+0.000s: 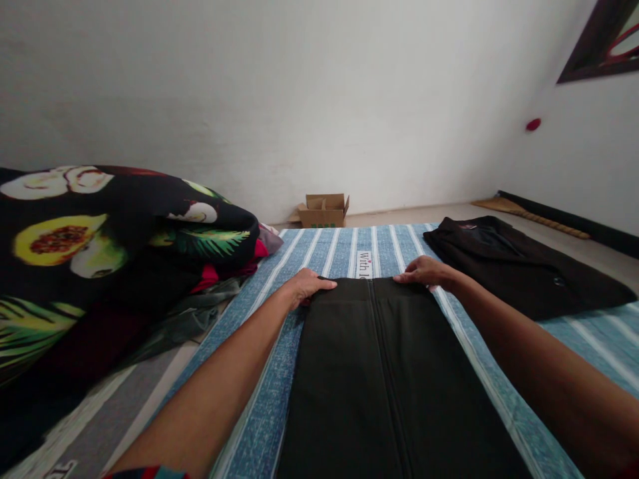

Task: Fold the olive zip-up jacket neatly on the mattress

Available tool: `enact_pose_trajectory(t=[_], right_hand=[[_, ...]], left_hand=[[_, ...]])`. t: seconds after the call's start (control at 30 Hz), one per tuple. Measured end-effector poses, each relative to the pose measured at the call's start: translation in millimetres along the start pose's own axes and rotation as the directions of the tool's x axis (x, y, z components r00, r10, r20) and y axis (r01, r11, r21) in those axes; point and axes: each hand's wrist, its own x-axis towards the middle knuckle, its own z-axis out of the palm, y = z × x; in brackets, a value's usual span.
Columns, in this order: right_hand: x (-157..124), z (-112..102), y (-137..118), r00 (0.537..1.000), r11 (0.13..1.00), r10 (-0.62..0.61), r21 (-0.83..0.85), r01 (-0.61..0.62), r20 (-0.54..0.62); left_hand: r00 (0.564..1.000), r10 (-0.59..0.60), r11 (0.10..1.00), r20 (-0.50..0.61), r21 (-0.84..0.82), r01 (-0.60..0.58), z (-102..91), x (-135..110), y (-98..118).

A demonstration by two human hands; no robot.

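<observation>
A dark garment (344, 372), perhaps a skirt with a long seam or zip down its middle, lies flat in front of me. My left hand (305, 286) pinches its far left corner, thumb on top. At the far right corner, my right hand (424, 271) grips the same edge, with its thumb over the cloth and its other fingers partly hidden. Beneath it is a blue and white striped bed sheet (324, 249). To the right of my right hand lies a folded dark brown jacket (499, 266).
A heap of cloth with a black fruit-print cover (130, 226) rises on the left. Behind the bed's far edge stands an open cardboard box (323, 211) by the white wall (309, 100). A rolled mat (532, 216) lies at the right wall.
</observation>
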Motion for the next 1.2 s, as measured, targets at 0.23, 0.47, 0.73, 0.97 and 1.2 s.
enact_pose_trajectory(t=[0.23,0.47,0.73,0.97,1.2], right_hand=[[-4,1,4,0.99,0.988,0.022,0.146,-0.042,0.137],[-6,1,13,0.997,0.913,0.006,0.406,-0.037,0.078],[-32,-5,-7,0.999,0.811,-0.048,0.583,0.044,-0.008],[-92,-64,-69,0.944,0.718,-0.233,0.613,0.33,-0.235],[-170,-117,-117,0.529,0.568,-0.541,0.179,0.803,-0.654]], left_hand=[[0.997,-0.027,0.985,0.07,-0.166,0.039,3.7,8,0],[0.992,0.033,0.956,0.12,-0.292,0.003,3.8,-1,5],[0.991,0.108,0.915,0.083,-0.398,-0.067,-1.6,-22,16],[0.931,0.357,0.84,-0.08,-0.408,-0.357,-46.5,-87,84],[0.423,0.802,0.566,-0.421,0.311,-0.764,-82.5,-190,143]])
